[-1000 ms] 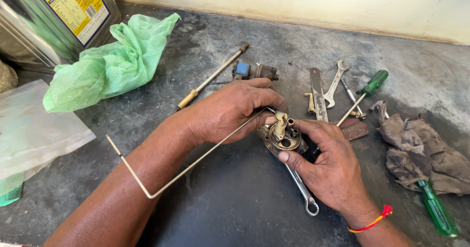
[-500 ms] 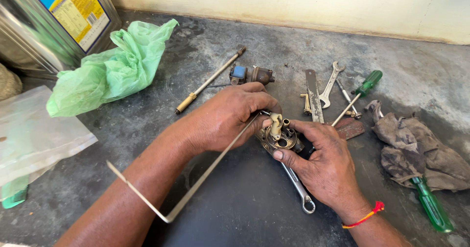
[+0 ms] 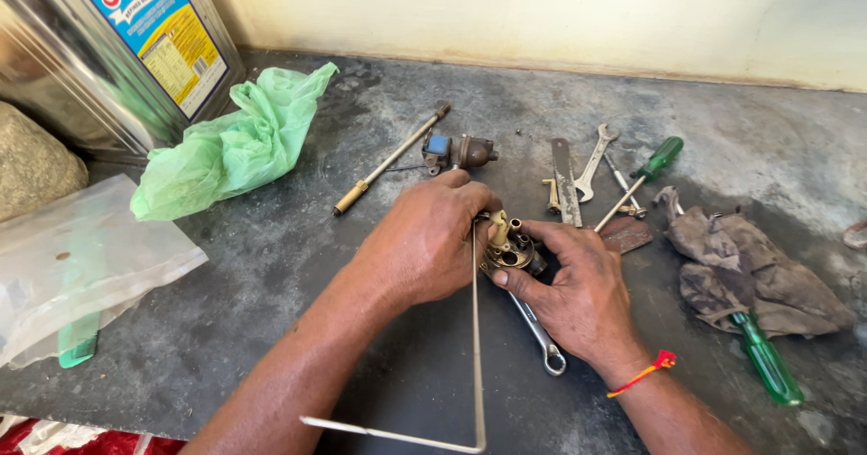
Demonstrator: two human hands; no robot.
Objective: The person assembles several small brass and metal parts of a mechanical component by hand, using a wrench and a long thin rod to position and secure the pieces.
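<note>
My left hand [image 3: 429,243] grips the upper end of a long bent metal rod [image 3: 476,347], whose tip goes into a small brass fitting [image 3: 508,243]. The rod runs straight down from the fitting, then bends left along the bottom edge. My right hand [image 3: 578,292] holds the brass fitting from the right, fingers wrapped around it on the dark grey work surface [image 3: 298,329]. A spanner [image 3: 539,338] lies under my right hand, its ring end showing below the palm.
A green plastic bag [image 3: 230,148] and a large metal tin [image 3: 117,49] stand at the back left. Beyond my hands lie a brass-tipped rod tool [image 3: 388,162], a small valve part [image 3: 461,153], a file, spanners and a green-handled screwdriver [image 3: 646,175]. A dirty rag [image 3: 750,270] covers another green screwdriver [image 3: 768,360] at right. A clear plastic bag [image 3: 72,261] lies left.
The bent rod has swung clockwise in my left hand, from slanting down-left to pointing straight down. Both hands stay on the brass fitting.
</note>
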